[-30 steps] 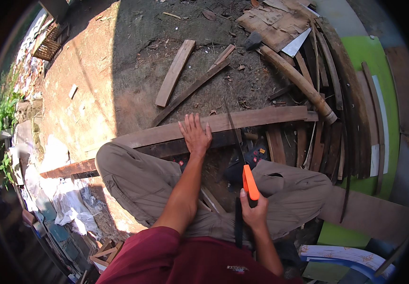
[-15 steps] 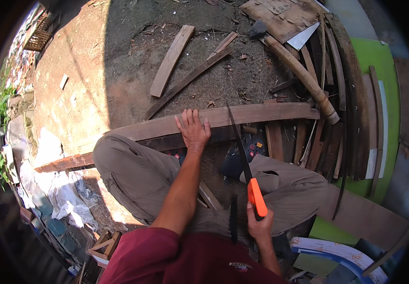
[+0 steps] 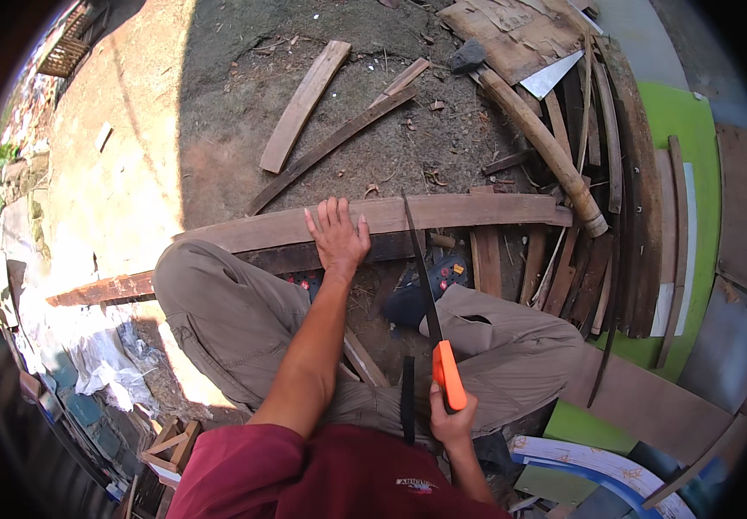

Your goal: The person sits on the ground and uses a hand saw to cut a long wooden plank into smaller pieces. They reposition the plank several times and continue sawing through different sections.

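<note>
A handsaw with a dark blade and an orange handle lies across a long wooden plank. My right hand is wrapped round the handle, close to my lap. The blade points away from me, its tip just past the plank's far edge. Left of the blade, my left hand presses flat on the plank with its fingers spread. Beneath and nearer me runs a darker reddish beam. Whether the blade has cut into the wood I cannot tell.
Two loose boards, a pale one and a darker strip, lie on the ground beyond. At right are a bamboo pole, stacked wood strips and a green sheet. White plastic sheeting lies at left.
The view has turned slightly, so most things sit a little further left. The saw seems drawn back slightly toward me. My left hand stays flat on the plank.
</note>
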Motion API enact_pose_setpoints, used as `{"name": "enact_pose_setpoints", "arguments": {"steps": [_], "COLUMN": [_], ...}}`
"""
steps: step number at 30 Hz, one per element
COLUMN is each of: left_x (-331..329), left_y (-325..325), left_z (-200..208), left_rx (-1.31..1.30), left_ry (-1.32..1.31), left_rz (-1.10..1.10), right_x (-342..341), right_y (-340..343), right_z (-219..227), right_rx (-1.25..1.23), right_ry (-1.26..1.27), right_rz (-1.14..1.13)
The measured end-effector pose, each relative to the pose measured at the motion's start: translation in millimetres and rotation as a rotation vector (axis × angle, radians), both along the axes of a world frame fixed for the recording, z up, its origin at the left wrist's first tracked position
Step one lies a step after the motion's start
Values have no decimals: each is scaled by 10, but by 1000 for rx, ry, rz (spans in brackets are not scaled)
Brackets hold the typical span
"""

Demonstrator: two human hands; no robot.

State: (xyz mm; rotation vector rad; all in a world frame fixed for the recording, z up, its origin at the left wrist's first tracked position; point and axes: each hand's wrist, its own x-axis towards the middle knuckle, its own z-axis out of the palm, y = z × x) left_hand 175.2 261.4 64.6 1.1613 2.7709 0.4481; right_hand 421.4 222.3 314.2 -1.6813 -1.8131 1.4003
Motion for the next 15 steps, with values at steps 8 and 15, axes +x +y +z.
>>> {"name": "enact_pose_setpoints", "arguments": {"steps": [8,15], "left_x": [53,55], "left_y": [-13,96], "left_z": [3,8], "left_rx": [0,36], "left_ry": [12,19], "left_rz": [-19,-34], "right_x": [-1097,-745], "right_y": [968,861], "right_z": [-1514,-1602], "right_rx": [198,53], "right_ry": [31,170], "right_rz": [-34,-33]}}
